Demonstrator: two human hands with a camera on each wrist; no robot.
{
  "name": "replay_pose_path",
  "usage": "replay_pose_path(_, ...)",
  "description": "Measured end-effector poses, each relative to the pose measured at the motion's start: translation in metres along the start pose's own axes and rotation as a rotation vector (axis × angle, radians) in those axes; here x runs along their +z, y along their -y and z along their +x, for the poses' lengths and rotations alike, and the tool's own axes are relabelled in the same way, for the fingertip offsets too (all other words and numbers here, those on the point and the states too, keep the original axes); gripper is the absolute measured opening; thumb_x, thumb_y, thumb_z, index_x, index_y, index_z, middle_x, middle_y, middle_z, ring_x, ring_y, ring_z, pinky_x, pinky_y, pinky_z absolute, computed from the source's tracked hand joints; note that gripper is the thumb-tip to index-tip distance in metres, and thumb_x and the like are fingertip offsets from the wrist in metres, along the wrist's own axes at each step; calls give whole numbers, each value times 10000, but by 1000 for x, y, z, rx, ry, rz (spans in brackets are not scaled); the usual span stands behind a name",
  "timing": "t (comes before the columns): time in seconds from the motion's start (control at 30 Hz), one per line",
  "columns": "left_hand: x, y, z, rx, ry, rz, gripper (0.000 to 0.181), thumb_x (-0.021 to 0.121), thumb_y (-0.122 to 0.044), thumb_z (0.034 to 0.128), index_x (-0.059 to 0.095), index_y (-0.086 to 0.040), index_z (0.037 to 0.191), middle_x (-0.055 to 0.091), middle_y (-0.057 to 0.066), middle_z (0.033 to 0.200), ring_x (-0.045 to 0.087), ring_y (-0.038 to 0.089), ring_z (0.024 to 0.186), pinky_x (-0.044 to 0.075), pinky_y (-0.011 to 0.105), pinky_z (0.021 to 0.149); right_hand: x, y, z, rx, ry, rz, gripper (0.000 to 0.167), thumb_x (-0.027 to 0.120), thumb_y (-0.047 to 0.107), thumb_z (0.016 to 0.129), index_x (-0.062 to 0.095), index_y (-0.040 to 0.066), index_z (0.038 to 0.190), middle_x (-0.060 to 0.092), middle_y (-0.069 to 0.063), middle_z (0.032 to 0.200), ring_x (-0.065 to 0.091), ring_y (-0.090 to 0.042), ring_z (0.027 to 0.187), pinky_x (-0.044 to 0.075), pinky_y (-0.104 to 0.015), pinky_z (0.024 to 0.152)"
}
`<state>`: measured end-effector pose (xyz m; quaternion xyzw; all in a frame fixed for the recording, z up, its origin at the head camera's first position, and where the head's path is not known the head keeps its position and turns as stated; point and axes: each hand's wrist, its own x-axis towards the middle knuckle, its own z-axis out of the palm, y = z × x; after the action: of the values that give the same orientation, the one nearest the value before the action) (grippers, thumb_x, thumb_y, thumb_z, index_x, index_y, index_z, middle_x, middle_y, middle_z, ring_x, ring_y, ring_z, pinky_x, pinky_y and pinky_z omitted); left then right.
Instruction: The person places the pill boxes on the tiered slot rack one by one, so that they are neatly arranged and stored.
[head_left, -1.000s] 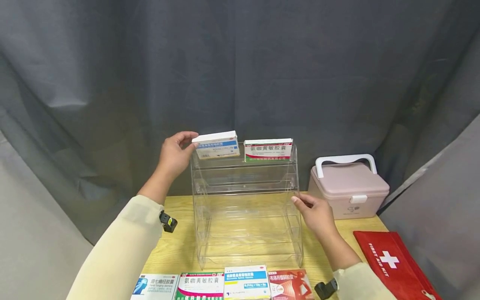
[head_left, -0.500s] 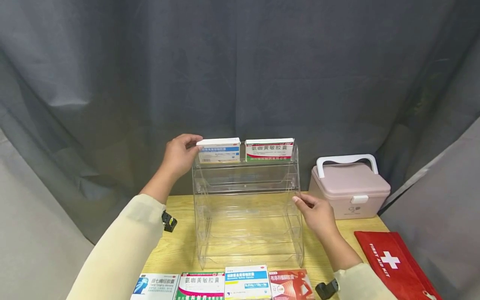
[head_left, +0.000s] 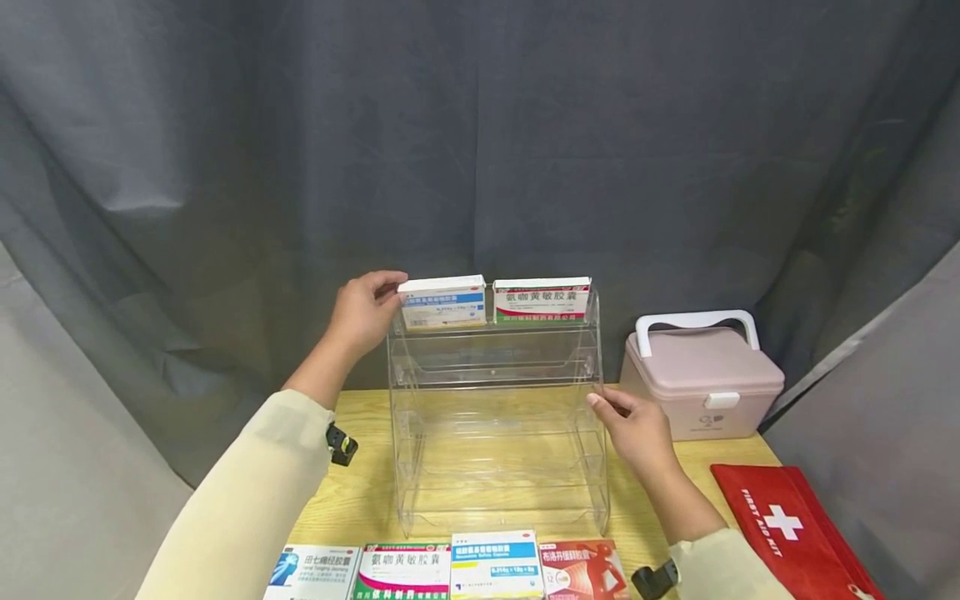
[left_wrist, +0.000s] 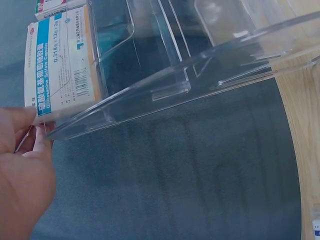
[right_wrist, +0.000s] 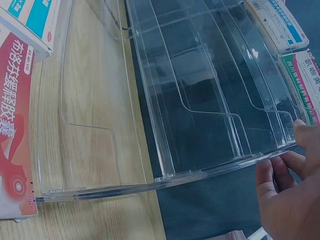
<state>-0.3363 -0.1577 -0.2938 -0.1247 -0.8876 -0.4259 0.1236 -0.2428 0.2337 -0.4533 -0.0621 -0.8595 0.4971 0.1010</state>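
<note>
A clear acrylic tiered rack [head_left: 491,375] stands upright on the wooden table. In its top tier, at the left, sits a white-and-blue medicine box [head_left: 444,307]. My left hand [head_left: 363,317] pinches this box at its left end; in the left wrist view the thumb lies near the box's lower corner and the rack's side panel. Beside it in the same tier is a white, red and green medicine box [head_left: 542,302]. My right hand [head_left: 637,429] grips the rack's right side edge, the panel between thumb and fingers in the right wrist view [right_wrist: 292,195].
Several medicine boxes lie along the front, among them a red one [head_left: 583,571] and a white-and-blue one [head_left: 495,565]. A pink lidded case [head_left: 701,375] with a white handle stands right of the rack. A red first aid pouch [head_left: 795,529] lies nearer. Dark curtain [head_left: 480,133] hangs behind.
The white-and-blue box in my left hand has gone from raised and tilted to lower and nearly level in the top tier. My right hand keeps its place on the rack.
</note>
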Motion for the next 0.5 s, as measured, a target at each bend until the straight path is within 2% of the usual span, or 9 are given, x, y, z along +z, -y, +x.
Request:
replay_pose_path(0.17, -6, 8, -9, -26, -1, -88, 448, 632, -158, 1121, 592, -50, 1553, 611, 153, 1585, 577, 297, 1496, 549, 414, 1202, 1, 0, -1, 5, 6, -7, 553, 669, 436, 1097, 658, 48, 1492, 657, -197, 1501, 653, -413, 1382, 577, -537, 1146)
replay_pose_path(0.3, -15, 25, -25, -58, -23, -112, 462, 649, -219, 1121, 592, -74, 1556, 626, 131, 1569, 588, 290, 1482, 541, 444, 1212, 1, 0, 0, 2, 2, -3, 546, 670, 433, 1097, 664, 49, 1486, 662, -195, 1494, 660, -408, 1374, 581, -535, 1140)
replay_pose_path(0.4, -20, 52, -48, -105, -22, -100, 460, 672, -308, 1111, 630, -100, 1519, 663, 125, 1517, 613, 314, 1444, 544, 507, 1203, 1, 0, -1, 0, -5, -8, 540, 672, 428, 1096, 671, 45, 1477, 671, -198, 1480, 668, -410, 1362, 588, -538, 1129)
replay_pose_path(0.5, -25, 91, -82, -150, 59, -88, 463, 692, -344, 1098, 654, -94, 1485, 684, 149, 1475, 637, 352, 1398, 564, 528, 1166, 1, 2, -2, 2, -4, -18, 544, 665, 437, 1099, 669, 51, 1482, 674, -200, 1476, 666, -414, 1362, 593, -545, 1119)
